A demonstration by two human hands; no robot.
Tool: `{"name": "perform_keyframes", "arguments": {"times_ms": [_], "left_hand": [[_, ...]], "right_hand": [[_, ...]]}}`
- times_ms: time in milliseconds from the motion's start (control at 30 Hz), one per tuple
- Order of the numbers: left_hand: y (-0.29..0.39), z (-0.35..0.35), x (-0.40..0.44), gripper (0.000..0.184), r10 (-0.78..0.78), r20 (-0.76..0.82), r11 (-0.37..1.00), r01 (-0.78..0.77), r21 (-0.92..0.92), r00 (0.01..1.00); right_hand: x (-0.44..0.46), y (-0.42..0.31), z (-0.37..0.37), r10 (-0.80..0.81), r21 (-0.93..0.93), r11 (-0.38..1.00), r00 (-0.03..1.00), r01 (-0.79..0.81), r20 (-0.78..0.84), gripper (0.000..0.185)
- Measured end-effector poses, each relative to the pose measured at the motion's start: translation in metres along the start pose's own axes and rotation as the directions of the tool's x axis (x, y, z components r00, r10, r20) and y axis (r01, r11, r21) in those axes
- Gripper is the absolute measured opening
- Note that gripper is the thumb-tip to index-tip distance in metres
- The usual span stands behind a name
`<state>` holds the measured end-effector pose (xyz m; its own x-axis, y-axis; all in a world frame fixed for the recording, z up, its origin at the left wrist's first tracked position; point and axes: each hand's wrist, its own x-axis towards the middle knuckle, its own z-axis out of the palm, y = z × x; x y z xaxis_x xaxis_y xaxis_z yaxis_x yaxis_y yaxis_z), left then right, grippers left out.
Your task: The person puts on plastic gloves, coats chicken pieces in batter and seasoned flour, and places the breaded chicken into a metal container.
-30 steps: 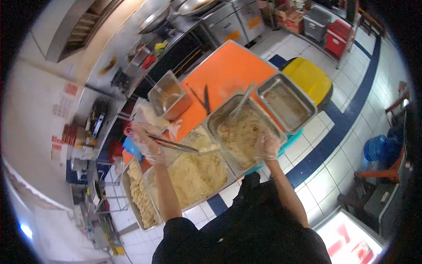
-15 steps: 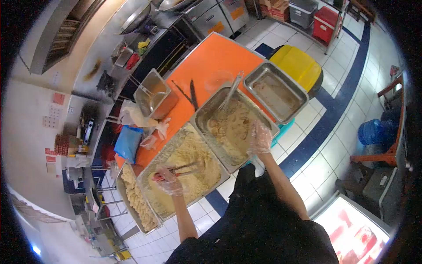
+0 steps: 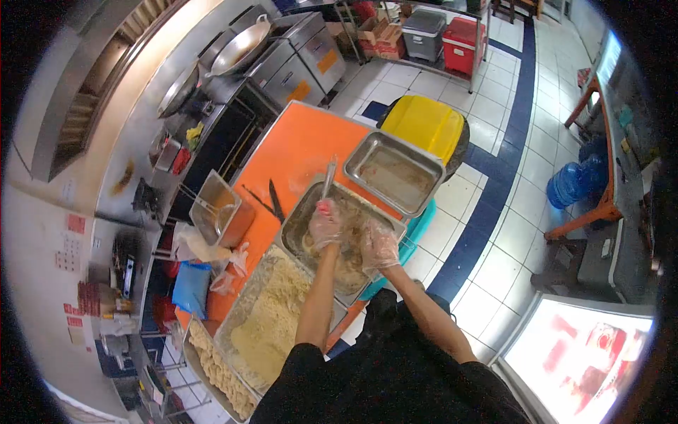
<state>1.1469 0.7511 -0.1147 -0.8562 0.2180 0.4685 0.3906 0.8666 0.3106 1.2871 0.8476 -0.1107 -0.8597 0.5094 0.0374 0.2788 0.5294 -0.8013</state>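
Observation:
My left hand (image 3: pixel 326 225), in a clear plastic glove, is closed on red-handled tongs (image 3: pixel 325 206) over the metal tray of wet batter (image 3: pixel 351 272). The ends of the tongs are hidden. My right hand (image 3: pixel 380 246), also gloved, is over the same tray near its right side, beside my left hand. Its fingers are too unclear to tell whether they grip anything. A whisk (image 3: pixel 330 177) leans on the tray's far rim. Nearer on the left is a tray of pale flour-like coating (image 3: pixel 272 321). Past it, coated pieces (image 3: pixel 219 371) fill a narrower tray.
A shallow metal tray (image 3: pixel 395 173) with brown residue stands at the right of the orange table (image 3: pixel 311 138). Dark tongs (image 3: pixel 272 201), a deep metal container (image 3: pixel 219 208) and a blue bag (image 3: pixel 191 290) lie on the left. A yellow-lidded bin (image 3: pixel 424 127) stands beyond.
My left hand has moved with the tongs from the flour-like coating across to the batter tray. My right hand stays over the batter, and the view has shifted.

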Motion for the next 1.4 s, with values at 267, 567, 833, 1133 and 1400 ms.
{"name": "perform_keyframes", "arguments": {"times_ms": [267,567,833,1133,1400], "left_hand": [[-0.066,0.007,-0.014,0.035,-0.442,-0.440,0.781,0.093,-0.618,0.782],[-0.016,-0.113,-0.004,0.020,-0.395,-0.113,0.820,0.294,-0.491,0.912],[-0.004,-0.088,0.001,0.035,-0.167,-0.102,0.837,0.087,-0.541,0.981],[0.006,-0.003,0.037,0.039,-0.096,0.037,0.949,0.103,-0.298,0.995],[0.003,-0.065,0.033,0.042,-0.195,-0.177,0.889,0.098,-0.447,0.965]], "right_hand": [[0.001,-0.010,-0.009,-0.006,0.043,0.999,1.000,0.007,-0.023,0.030],[0.002,-0.001,0.001,-0.030,0.003,1.000,1.000,0.030,0.007,0.031],[-0.002,0.010,0.011,-0.171,-0.026,0.985,0.965,0.169,-0.200,0.030],[0.008,0.041,0.041,-0.107,-0.085,0.991,0.992,0.102,-0.065,0.040],[0.002,0.009,0.012,-0.108,-0.051,0.994,0.984,0.102,-0.139,0.025]]}}
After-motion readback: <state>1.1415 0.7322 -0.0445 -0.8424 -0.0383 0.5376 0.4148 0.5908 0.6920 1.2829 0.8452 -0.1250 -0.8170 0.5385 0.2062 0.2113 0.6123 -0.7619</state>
